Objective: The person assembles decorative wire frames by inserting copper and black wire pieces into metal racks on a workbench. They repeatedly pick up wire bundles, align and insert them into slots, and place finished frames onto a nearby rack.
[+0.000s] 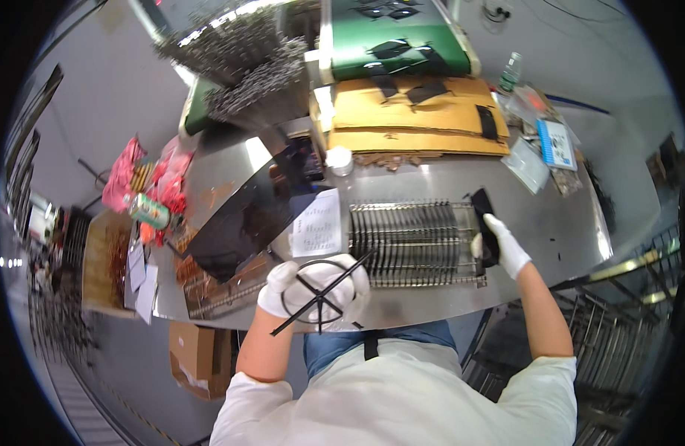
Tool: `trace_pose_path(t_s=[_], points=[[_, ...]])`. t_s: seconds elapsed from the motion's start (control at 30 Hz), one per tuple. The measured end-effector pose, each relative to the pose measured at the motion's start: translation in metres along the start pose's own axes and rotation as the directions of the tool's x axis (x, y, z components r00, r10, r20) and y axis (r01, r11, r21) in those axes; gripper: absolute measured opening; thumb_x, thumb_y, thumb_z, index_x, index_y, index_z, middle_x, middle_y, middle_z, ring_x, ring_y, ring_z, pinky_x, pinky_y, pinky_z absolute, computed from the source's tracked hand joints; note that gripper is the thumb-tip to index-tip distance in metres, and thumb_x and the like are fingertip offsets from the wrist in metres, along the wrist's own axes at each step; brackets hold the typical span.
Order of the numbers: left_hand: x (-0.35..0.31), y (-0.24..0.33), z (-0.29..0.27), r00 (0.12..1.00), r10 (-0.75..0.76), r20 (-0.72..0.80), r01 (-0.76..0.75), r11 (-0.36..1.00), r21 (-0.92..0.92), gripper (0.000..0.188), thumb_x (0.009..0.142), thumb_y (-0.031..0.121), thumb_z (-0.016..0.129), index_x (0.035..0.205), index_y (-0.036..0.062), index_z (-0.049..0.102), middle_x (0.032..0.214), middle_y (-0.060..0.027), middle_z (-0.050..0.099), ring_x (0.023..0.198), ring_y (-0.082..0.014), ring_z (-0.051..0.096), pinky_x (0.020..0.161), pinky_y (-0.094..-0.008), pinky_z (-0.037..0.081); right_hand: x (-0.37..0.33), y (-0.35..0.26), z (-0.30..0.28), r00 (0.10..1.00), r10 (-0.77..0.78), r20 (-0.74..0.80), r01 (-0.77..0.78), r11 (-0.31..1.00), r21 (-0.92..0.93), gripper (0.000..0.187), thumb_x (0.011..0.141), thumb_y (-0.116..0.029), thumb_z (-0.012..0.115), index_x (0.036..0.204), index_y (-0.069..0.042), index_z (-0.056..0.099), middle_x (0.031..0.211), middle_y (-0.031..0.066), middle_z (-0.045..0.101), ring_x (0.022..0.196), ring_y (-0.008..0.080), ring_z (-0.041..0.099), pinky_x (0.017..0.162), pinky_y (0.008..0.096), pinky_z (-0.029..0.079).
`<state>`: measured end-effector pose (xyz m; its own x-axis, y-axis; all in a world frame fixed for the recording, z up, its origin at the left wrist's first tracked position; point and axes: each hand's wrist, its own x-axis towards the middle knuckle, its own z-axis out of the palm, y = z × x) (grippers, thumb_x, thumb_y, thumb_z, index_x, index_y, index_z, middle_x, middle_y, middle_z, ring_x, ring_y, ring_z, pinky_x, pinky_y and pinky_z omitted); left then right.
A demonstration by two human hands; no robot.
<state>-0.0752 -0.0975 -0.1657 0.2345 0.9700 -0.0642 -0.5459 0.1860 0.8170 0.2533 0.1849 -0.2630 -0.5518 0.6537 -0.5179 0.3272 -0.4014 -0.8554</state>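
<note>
- White gloves on both hands, head view; forearms bare above them.
- Left hand (pixel 272 293): at the near edge of the steel desk (pixel 562 223), behind a black spoked ring (pixel 321 300). Bars cross at the ring's centre, some running past the rim. Cannot tell how the fingers close.
- Right hand (pixel 510 251): pinching a black flat piece (pixel 487 223), upright, at the right end of the wire rack (pixel 473 281).
- Rack lies between the hands; thin dark plates (pixel 402 249) stand in it in a close row, mostly left and middle.
- White paper sheet (pixel 318 224) just left of rack. Further left, a large dark glossy sheet (pixel 242 217).
- Beyond the rack: yellow-brown cardboard (pixel 409 111), with a green conveyor belt (pixel 350 56) behind it carrying black diamond-shaped pieces (pixel 393 49).
- Far right of desk: blue-edged notebook (pixel 557 145), clear bottle (pixel 510 73).
- Left side: green can (pixel 149 212) beside pink plastic bags (pixel 121 175).
</note>
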Motion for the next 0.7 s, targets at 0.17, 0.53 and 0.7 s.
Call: trace_pose_path(t_s=[0.17,0.53,0.7], points=[[0.021,0.013,0.001,0.991,-0.058,0.117,0.053,0.998,0.044,0.118,0.072,0.089,0.062,0.122,-0.0181,0.053,0.094,-0.0273,0.068,0.065,-0.0202,0.064,0.052,-0.0264,0.05,0.027,0.015,0.015,0.99,0.113,0.088,-0.105,0.991,-0.085,0.058,0.105,-0.058,0.044,0.125,-0.007,0.063,0.074,0.0079,0.068,0.052,0.0166,0.055,0.045,0.0307,0.044],[0.051,-0.004,0.021,0.986,-0.162,0.024,0.162,0.987,-0.001,0.109,0.089,0.085,0.036,0.125,-0.0173,0.051,0.079,-0.0157,0.066,0.051,-0.0126,0.056,0.041,-0.0226,0.047,-0.025,-0.056,0.062,0.965,-0.246,-0.088,-0.017,0.279,-0.96,0.094,0.095,-0.066,0.059,0.162,-0.008,0.031,0.102,0.0235,0.072,0.093,0.0353,0.071,0.082,0.0446,0.057],[0.067,-0.021,0.026,0.798,-0.577,0.174,0.598,0.795,-0.105,0.077,0.105,0.062,0.029,0.123,-0.0084,0.056,0.076,-0.006,0.06,0.051,-0.014,0.054,0.043,-0.0293,0.046,-0.084,-0.122,0.085,0.309,-0.787,0.534,0.597,-0.276,-0.753,0.1,0.075,-0.032,0.086,0.159,-0.009,0.037,0.134,0.0202,0.056,0.129,0.0345,0.055,0.1,0.0431,0.05]])
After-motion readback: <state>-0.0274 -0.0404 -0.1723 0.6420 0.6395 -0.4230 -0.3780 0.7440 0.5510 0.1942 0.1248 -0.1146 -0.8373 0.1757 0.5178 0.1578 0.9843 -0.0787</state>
